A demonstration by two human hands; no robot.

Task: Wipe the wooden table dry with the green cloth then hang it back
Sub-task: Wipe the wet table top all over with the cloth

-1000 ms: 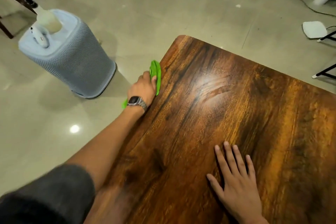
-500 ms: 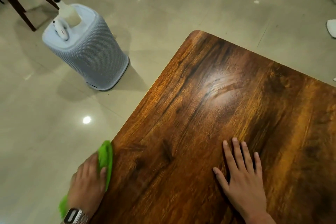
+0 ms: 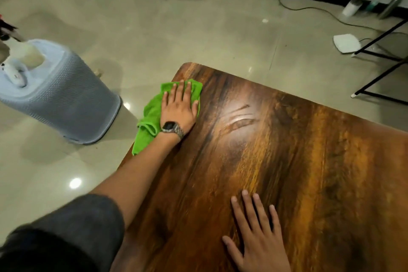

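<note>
The left hand (image 3: 178, 109), fingers spread flat, pins the green cloth (image 3: 150, 115) at the wooden table (image 3: 287, 161) corner; the overhanging half risks slipping off, leaving streaks.

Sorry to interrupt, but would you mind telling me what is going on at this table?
A person is wiping a dark brown wooden table with a bright green cloth. The left hand, with a metal wristwatch on its wrist, presses the cloth flat near the table's far left corner, part of the cloth hanging over the edge. The right hand rests flat on the tabletop, empty. Streaks show in the glare beside the cloth.
</note>
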